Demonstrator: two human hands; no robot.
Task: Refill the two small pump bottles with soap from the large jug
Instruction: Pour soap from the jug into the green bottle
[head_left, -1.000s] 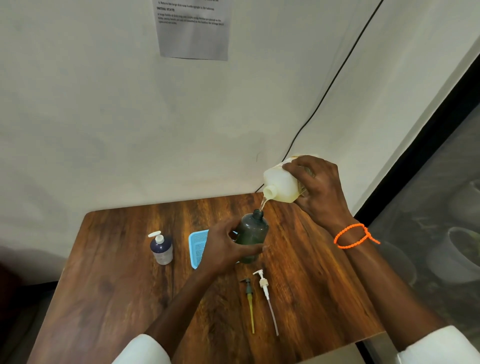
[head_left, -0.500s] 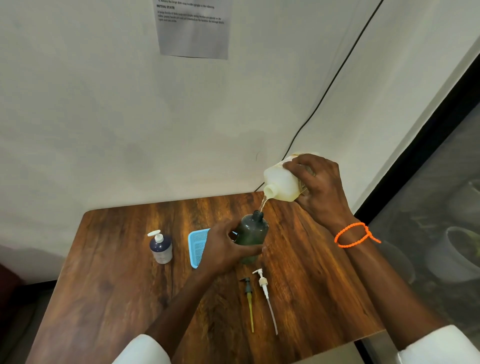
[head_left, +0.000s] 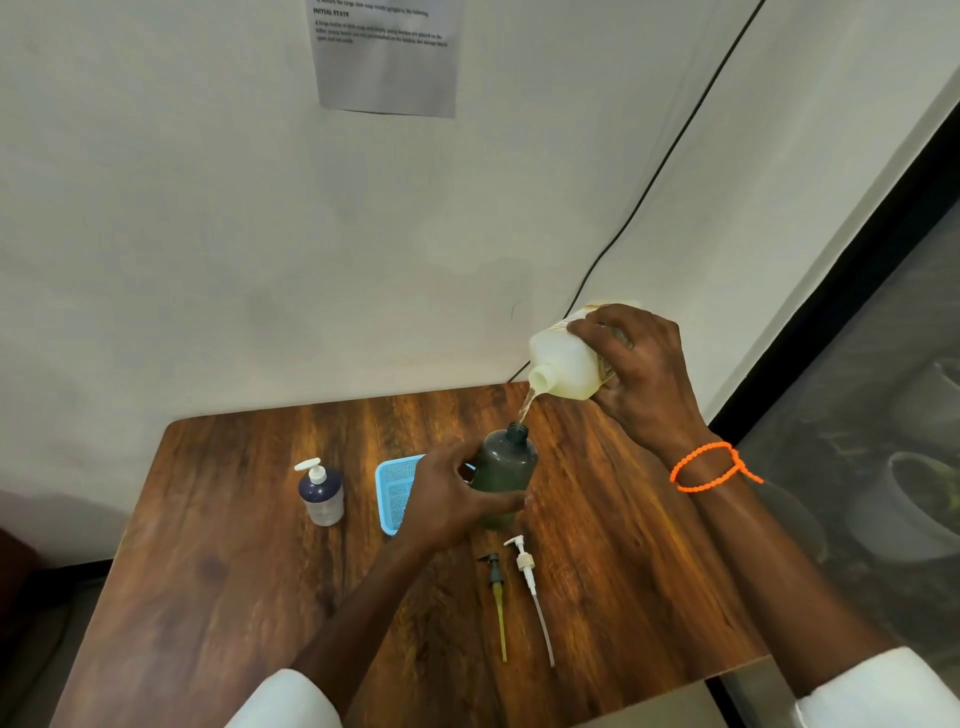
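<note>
My right hand (head_left: 641, 374) grips the large pale jug (head_left: 563, 366), tipped with its spout down to the left. A thin stream of soap runs from the spout into the open neck of the dark green bottle (head_left: 506, 467). My left hand (head_left: 449, 501) wraps around that bottle, which stands upright on the wooden table (head_left: 218, 571). A small blue-topped pump bottle (head_left: 321, 493) with its white pump on stands at the left. Two loose pump heads lie near the front: a dark one with a yellow tube (head_left: 496, 597) and a white one (head_left: 530, 582).
A light blue mesh tray (head_left: 395, 491) lies behind my left hand. A black cable (head_left: 660, 171) runs down the white wall to the table's back edge. Grey pots (head_left: 898, 514) sit on the floor beyond the table's right edge.
Almost nothing has moved. The jug stays tipped and the soap keeps running into the green bottle; both hands hold their places.
</note>
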